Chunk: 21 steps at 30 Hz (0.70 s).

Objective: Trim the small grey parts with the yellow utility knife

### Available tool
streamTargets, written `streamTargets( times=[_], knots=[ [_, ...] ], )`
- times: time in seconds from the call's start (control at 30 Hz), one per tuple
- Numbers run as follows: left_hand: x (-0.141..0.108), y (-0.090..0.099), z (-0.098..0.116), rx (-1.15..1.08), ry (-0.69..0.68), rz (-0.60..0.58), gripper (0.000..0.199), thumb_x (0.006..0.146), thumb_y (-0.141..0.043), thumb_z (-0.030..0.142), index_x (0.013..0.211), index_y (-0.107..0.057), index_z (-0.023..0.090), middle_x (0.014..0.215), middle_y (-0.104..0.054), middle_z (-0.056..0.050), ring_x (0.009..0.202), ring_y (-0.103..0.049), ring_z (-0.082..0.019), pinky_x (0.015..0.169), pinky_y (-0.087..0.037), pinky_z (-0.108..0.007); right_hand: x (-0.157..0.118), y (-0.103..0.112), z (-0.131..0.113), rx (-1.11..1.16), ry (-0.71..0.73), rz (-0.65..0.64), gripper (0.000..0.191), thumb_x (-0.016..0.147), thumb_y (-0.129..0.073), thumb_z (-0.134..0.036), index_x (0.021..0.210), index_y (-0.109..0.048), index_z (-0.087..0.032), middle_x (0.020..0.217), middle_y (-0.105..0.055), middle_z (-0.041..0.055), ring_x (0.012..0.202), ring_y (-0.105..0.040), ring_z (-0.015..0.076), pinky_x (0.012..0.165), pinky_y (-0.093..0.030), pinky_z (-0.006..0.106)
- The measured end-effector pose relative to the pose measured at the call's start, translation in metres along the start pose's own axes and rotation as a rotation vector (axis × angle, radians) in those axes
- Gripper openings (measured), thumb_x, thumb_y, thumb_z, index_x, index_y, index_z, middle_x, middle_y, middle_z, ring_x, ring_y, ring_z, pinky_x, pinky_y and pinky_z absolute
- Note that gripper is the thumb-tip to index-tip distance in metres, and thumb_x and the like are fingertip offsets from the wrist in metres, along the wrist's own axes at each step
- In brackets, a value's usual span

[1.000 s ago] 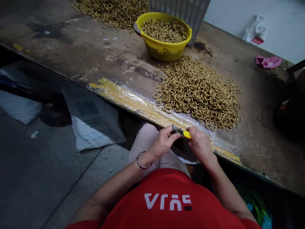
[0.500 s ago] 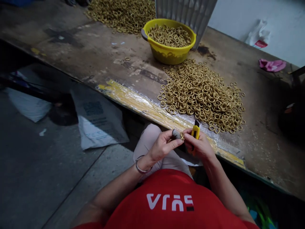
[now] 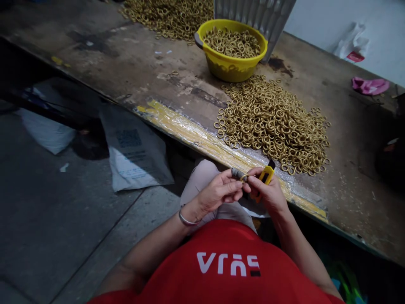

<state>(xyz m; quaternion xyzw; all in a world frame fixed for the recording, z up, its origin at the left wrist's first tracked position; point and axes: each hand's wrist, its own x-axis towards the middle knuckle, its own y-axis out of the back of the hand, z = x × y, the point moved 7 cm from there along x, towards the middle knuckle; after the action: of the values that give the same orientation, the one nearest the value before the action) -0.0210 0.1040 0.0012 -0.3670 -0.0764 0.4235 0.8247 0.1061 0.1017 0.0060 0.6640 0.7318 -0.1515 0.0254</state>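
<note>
My left hand (image 3: 223,190), one finger wrapped in grey tape, pinches a small brass-coloured ring (image 3: 244,177) over my lap. My right hand (image 3: 268,188) is closed around a yellow utility knife (image 3: 266,176), its dark blade end pointing up and away from me. The right thumb and fingertips also touch the ring, so both hands meet at it. Just beyond them on the table lies a large heap of the same rings (image 3: 275,122).
Behind the heap stands a yellow basin (image 3: 232,69) filled with rings, against a grey corrugated panel (image 3: 253,17). Another ring pile (image 3: 171,17) lies at the back. Tape covers the table's front edge (image 3: 196,135). A pink cloth (image 3: 370,85) is at right; a white sack (image 3: 136,164) is below.
My left hand's taped finger has shifted against the ring, and its other fingers have curled in more. The knife has tilted slightly to the right. The whole view has shifted a little.
</note>
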Motion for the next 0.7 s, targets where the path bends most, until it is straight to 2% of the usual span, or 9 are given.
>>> streamTargets(
  times=[0.13, 0.23, 0.4, 0.47, 0.57, 0.7],
  knots=[
    [-0.003, -0.006, 0.0, -0.07, 0.079, -0.066, 0.031, 0.076, -0.078, 0.036, 0.092, -0.063, 0.013, 0.088, -0.069, -0.008, 0.057, -0.053, -0.008, 0.043, -0.027, -0.018, -0.002, -0.001, 0.0, -0.043, 0.047, -0.031, 0.027, 0.084, -0.074, -0.044, 0.092, -0.065, -0.02, 0.069, -0.06, -0.0011, 0.054, -0.048, 0.0103, 0.051, -0.037, 0.022],
    [-0.003, -0.004, -0.002, -0.007, 0.084, -0.017, 0.03, 0.077, -0.078, 0.037, 0.086, -0.064, 0.012, 0.083, -0.067, -0.007, 0.055, -0.051, -0.007, 0.042, -0.026, -0.017, -0.004, -0.001, -0.011, -0.199, 0.132, -0.023, 0.023, 0.086, -0.071, -0.043, 0.09, -0.067, -0.02, 0.079, -0.061, 0.0013, 0.058, -0.05, 0.0112, 0.053, -0.039, 0.024],
    [-0.007, -0.001, 0.0, 0.148, -0.039, 0.103, 0.031, 0.08, -0.076, 0.04, 0.084, -0.061, 0.013, 0.072, -0.059, -0.001, 0.053, -0.045, -0.006, 0.043, -0.028, -0.017, -0.019, -0.006, -0.035, -0.723, 0.445, 0.018, 0.016, 0.096, -0.054, -0.029, 0.09, -0.066, -0.02, 0.084, -0.064, 0.0048, 0.078, -0.059, 0.0174, 0.074, -0.046, 0.029],
    [-0.01, -0.001, 0.001, 0.207, -0.075, 0.133, 0.032, 0.082, -0.073, 0.043, 0.084, -0.058, 0.014, 0.065, -0.053, 0.003, 0.052, -0.041, -0.006, 0.045, -0.029, -0.018, -0.026, -0.008, -0.034, -0.945, 0.515, 0.022, 0.017, 0.096, -0.049, -0.022, 0.097, -0.065, -0.018, 0.086, -0.064, 0.0065, 0.081, -0.06, 0.0184, 0.074, -0.045, 0.029],
    [-0.013, -0.002, 0.003, 0.281, -0.098, 0.159, 0.034, 0.083, -0.07, 0.045, 0.084, -0.055, 0.015, 0.061, -0.048, 0.005, 0.051, -0.038, -0.006, 0.046, -0.029, -0.018, -0.031, -0.008, -0.028, -1.164, 0.524, 0.018, 0.02, 0.092, -0.047, -0.014, 0.101, -0.065, -0.016, 0.088, -0.064, 0.0075, 0.078, -0.06, 0.0181, 0.069, -0.043, 0.027],
    [-0.014, -0.003, 0.009, 0.388, -0.141, 0.163, 0.027, 0.086, -0.065, 0.04, 0.085, -0.053, 0.016, 0.063, -0.047, 0.005, 0.053, -0.038, -0.007, 0.049, -0.031, -0.02, -0.033, -0.009, -0.025, -1.33, 0.482, 0.047, 0.019, 0.094, -0.047, -0.015, 0.1, -0.065, -0.016, 0.088, -0.065, 0.0069, 0.075, -0.06, 0.0172, 0.067, -0.041, 0.025]
  ],
)
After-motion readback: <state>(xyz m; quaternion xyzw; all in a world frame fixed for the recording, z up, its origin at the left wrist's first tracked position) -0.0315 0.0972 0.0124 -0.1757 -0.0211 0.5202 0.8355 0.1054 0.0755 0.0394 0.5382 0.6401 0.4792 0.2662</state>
